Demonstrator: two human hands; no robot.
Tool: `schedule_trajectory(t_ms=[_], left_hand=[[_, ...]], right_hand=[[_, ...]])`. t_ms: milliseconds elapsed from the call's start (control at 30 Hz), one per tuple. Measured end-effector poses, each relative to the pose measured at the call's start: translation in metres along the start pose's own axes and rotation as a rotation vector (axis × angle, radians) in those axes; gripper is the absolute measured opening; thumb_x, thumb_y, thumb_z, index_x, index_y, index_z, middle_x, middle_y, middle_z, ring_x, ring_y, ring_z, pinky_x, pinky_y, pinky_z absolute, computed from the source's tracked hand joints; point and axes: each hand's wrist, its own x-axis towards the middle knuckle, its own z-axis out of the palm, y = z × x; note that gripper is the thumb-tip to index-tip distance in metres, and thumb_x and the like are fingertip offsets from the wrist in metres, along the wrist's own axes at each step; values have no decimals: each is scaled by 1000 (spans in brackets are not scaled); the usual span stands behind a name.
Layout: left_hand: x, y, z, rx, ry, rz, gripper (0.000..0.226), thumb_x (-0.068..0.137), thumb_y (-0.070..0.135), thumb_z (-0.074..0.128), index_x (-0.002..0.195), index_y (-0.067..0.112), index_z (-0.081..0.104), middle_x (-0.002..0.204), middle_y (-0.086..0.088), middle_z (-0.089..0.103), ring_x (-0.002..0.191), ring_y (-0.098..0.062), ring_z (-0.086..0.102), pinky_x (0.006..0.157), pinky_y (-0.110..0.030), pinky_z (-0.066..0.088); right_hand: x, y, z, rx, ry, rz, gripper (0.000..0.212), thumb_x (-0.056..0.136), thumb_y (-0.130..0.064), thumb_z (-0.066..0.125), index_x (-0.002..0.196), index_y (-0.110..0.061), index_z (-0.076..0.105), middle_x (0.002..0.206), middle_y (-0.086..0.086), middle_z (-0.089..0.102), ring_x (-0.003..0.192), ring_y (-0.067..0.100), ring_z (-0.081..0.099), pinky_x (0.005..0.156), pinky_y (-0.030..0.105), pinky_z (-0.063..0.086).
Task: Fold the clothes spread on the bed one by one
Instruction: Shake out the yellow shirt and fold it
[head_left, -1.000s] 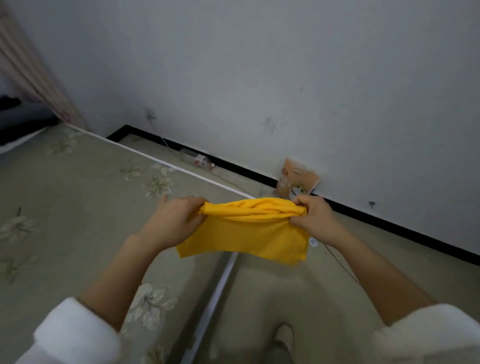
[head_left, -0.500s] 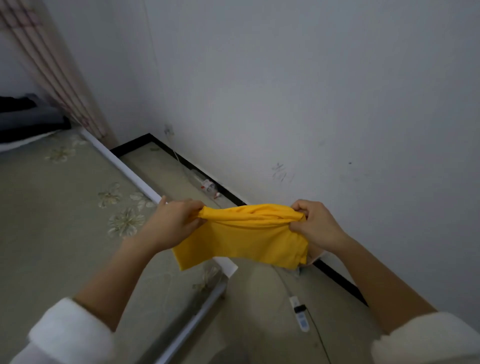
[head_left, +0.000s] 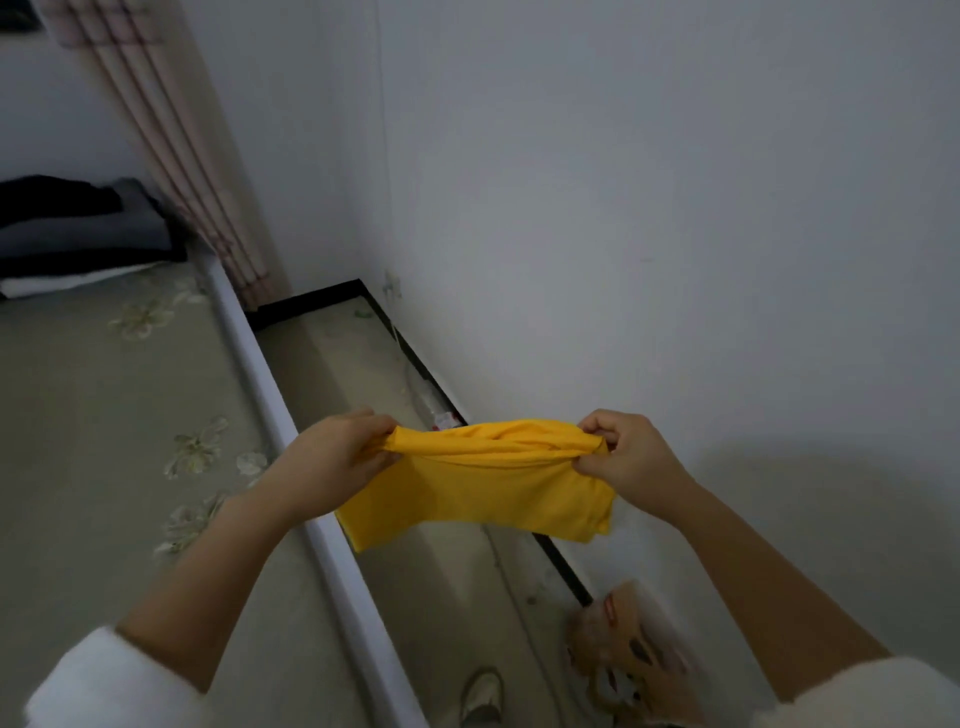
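Observation:
A yellow garment (head_left: 483, 488), folded small, hangs in the air between my hands over the gap beside the bed. My left hand (head_left: 332, 457) grips its bunched upper left end. My right hand (head_left: 628, 452) pinches the upper right end. The lower part of the cloth hangs loose below them. The bed (head_left: 104, 426) with its pale floral cover lies to the left, below my left forearm.
A stack of dark and white folded clothes (head_left: 78, 234) sits at the bed's far end, beside a pink curtain (head_left: 176, 140). A white wall is close on the right. On the floor strip lie a cable, a brown paper bag (head_left: 623, 654) and a shoe (head_left: 483, 696).
The view has swung left and up along the wall; the far bed end, curtain and clothes stack came into sight. Both hands keep the same hold on the yellow garment.

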Motion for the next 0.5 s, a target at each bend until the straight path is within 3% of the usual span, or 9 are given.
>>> schedule_trajectory(t_ms=[167, 267, 400, 500], left_hand=[[58, -23, -13, -30, 111, -73, 6, 92, 23, 61, 96, 26, 60, 80, 14, 47, 70, -5, 50, 61, -15, 34], [84, -42, -23, -12, 183, -137, 9, 90, 23, 63, 99, 22, 64, 82, 16, 47, 69, -2, 48, 60, -13, 32], [117, -73, -43, 4, 240, -274, 19, 91, 26, 62, 107, 17, 66, 100, 1, 57, 82, -18, 58, 70, -35, 49], [143, -100, -59, 33, 272, -347, 21, 91, 28, 62, 109, 18, 65, 105, 1, 55, 85, -20, 59, 73, -36, 50]], right_hand=[[109, -6, -13, -5, -99, -49, 21, 72, 10, 68, 81, -9, 64, 78, 20, 66, 69, 21, 54, 67, 35, 43], [172, -16, -11, 3, -181, -84, 20, 73, 9, 68, 81, -9, 64, 78, 14, 66, 72, 21, 56, 68, 33, 44], [249, -33, 2, -1, -250, -170, 19, 75, 4, 70, 83, -13, 66, 81, 11, 69, 73, 21, 60, 68, 34, 47], [312, -46, 17, 25, -276, -214, 21, 77, 0, 72, 82, -20, 67, 81, 6, 70, 76, 22, 64, 68, 33, 50]])
